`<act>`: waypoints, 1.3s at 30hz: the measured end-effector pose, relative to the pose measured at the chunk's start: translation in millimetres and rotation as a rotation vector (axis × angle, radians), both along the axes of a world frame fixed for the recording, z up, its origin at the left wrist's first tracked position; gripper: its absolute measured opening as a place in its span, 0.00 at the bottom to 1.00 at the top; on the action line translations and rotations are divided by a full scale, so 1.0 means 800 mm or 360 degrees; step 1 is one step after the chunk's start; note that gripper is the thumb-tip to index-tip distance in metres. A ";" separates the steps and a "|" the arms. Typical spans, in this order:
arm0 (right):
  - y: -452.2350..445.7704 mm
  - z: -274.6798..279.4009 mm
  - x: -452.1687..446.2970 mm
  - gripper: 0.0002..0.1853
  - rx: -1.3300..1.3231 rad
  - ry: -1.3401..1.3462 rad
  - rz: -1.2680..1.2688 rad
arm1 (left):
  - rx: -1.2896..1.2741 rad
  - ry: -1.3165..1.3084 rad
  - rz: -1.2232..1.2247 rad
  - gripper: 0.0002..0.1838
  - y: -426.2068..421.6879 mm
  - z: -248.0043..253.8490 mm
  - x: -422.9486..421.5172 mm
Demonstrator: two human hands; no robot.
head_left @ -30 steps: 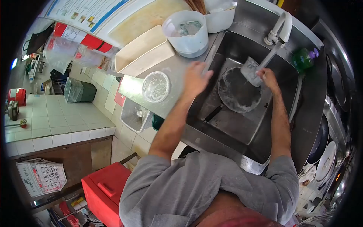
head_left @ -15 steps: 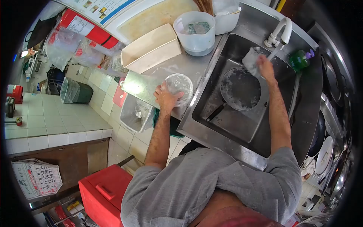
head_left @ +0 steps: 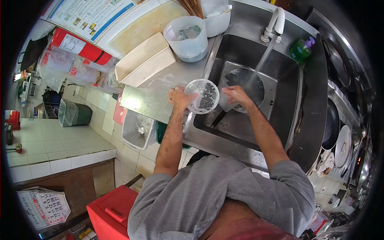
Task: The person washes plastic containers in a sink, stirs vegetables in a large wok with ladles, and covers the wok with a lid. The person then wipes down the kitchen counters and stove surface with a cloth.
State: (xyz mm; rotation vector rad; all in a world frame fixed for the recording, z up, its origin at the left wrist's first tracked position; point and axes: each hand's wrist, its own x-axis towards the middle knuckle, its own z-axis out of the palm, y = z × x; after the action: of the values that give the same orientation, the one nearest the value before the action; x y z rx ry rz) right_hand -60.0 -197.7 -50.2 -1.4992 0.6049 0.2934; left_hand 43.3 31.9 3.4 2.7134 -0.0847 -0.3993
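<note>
A round clear lid with white foam on it is in my left hand, whose fingers grip its left edge over the sink's left rim. Just right of the lid, my right hand grips a clear plastic container, partly blurred and tilted. Below and behind them a dark round pan lies in the sink, its black handle pointing down and left. Water runs from the white faucet onto the pan.
On the left counter are a beige rectangular bin and a translucent tub holding a green pad. A green soap bottle stands at the sink's back right. Pans hang or stand at the right.
My left hand has lifted the lid off the counter and moved it right. My right hand has brought the container down and left, away from the faucet, to beside the lid.
</note>
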 end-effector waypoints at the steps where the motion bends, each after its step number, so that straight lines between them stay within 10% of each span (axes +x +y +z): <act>1: 0.010 0.004 -0.001 0.14 0.0003 0.0002 -0.0001 | -0.0025 -0.0075 -0.0032 0.39 -0.007 -0.005 -0.006; 6: 0.028 -0.037 0.001 0.16 0.0111 -0.0103 -0.0045 | -0.0057 -0.0530 -0.0232 0.32 -0.019 -0.034 -0.023; 8: 0.013 -0.040 -0.005 0.10 0.0230 -0.0196 -0.0255 | -0.0765 -0.0495 -0.0425 0.26 -0.006 -0.045 -0.004; 9: -0.005 -0.030 -0.011 0.10 0.0189 -0.0235 -0.0302 | -0.0787 -0.1089 -0.0595 0.19 0.012 -0.029 0.009; 18: -0.213 0.010 -0.089 0.13 -0.1008 -0.0254 -0.0566 | 0.0577 -0.0717 0.0072 0.39 0.313 -0.157 0.209; 21: -0.228 0.002 -0.084 0.13 -0.1290 -0.0162 -0.0538 | 0.0404 -0.0390 0.0127 0.42 0.150 -0.052 0.121; 29: -0.242 -0.004 0.035 0.11 -0.1704 -0.0217 -0.0249 | -0.0297 -0.0632 -0.1349 0.29 -0.146 -0.064 -0.002; 32: -0.220 0.053 0.042 0.10 -0.1160 0.0030 -0.0551 | -0.0658 -0.0841 -0.1415 0.30 -0.136 -0.027 -0.024; 35: -0.211 0.054 0.035 0.10 -0.1826 -0.0250 0.0034 | -0.0570 -0.0779 -0.1183 0.27 -0.054 0.005 -0.004; 39: -0.190 0.052 0.011 0.09 -0.2100 -0.0323 -0.0200 | -0.0218 -0.0917 -0.0370 0.30 0.141 -0.037 0.091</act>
State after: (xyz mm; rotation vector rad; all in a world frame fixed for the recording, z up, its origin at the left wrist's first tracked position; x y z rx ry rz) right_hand -51.3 -349.9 -8.2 -2.6786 0.7604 -0.4718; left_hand 116.2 144.7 -25.9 2.6007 -0.5652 0.3264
